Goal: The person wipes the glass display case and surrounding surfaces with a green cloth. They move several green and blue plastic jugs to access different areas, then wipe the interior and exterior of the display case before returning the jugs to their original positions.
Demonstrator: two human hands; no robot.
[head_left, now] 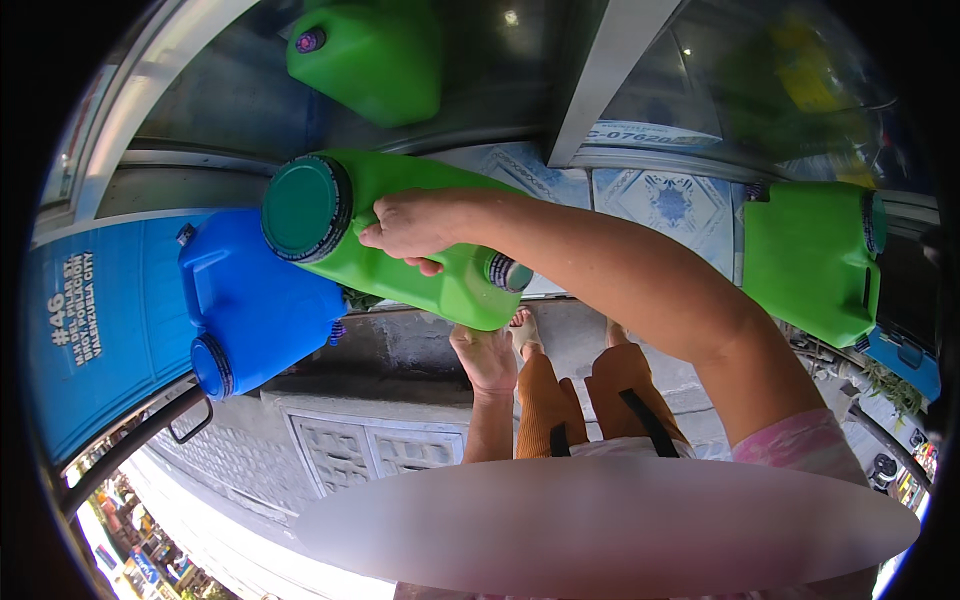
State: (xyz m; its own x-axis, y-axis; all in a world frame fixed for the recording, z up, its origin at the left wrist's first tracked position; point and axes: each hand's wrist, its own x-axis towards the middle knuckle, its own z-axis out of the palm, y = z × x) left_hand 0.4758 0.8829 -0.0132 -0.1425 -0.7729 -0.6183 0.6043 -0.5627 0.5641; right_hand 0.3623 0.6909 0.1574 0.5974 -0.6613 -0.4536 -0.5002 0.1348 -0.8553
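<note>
A green plastic water jug (400,280) with a wide dark-green lid and a small capped spout lies tilted in front of me. My right hand (415,225) reaches across from the right, its fingers wrapped round the jug's handle. Against the jug's near lower edge, my left hand (485,358) supports it from below, with its fingers mostly hidden by the jug. Close on the left, a blue water jug (265,295) with a round lid partly sits behind the green one.
Another green jug (810,260) stands at the right on a patterned tile ledge (665,205). Glass panes in a metal frame (610,80) rise ahead; one shows a green jug (375,60), reflected or behind it. A blue panel (125,320) and metal rail (130,445) are left.
</note>
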